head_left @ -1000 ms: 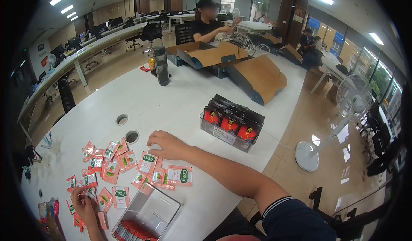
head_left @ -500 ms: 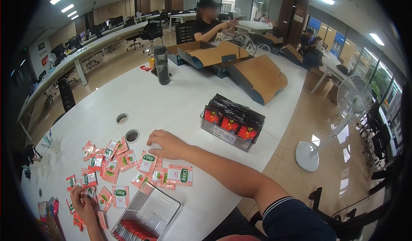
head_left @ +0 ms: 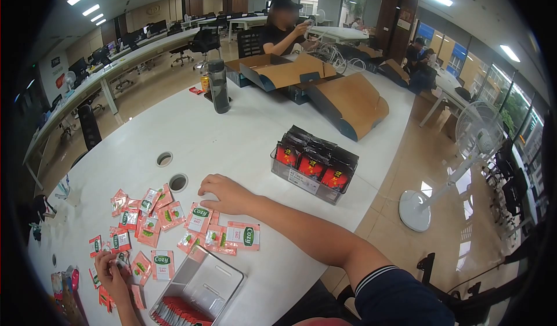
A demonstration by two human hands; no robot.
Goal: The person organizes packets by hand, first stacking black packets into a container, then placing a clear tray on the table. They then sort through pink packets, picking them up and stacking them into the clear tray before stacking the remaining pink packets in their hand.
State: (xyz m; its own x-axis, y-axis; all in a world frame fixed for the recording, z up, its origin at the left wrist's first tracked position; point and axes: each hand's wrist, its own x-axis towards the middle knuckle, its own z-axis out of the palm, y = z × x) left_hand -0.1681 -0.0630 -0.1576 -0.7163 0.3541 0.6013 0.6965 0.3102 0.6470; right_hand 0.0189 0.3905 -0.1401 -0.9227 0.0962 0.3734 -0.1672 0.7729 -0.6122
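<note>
Pink and white Cozy sachets (head_left: 163, 265) lie scattered over the left of the white table. Among the lower left ones is my left hand (head_left: 110, 270), its fingers curled over a sachet; whether it grips it I cannot make out. My right hand (head_left: 223, 194) rests at the upper right of the sachets, fingers apart and bent, beside a Cozy sachet (head_left: 199, 218), holding nothing. Near my body a clear bin (head_left: 216, 281) contains a row of red sachets (head_left: 180, 312) at its lower end. Another clear bin (head_left: 301, 181), filled with black and red packets (head_left: 311, 165), stands to the right.
Open cardboard boxes (head_left: 354, 105) and a dark bottle (head_left: 219, 87) stand farther back on the white table (head_left: 232, 143). Two round holes (head_left: 178, 182) are in the tabletop. Across it sits a person (head_left: 280, 33) handling white cables. A white fan (head_left: 464, 163) stands at right.
The person across the table has raised their hands and turned their head slightly. My hands and the sachets look almost unmoved.
</note>
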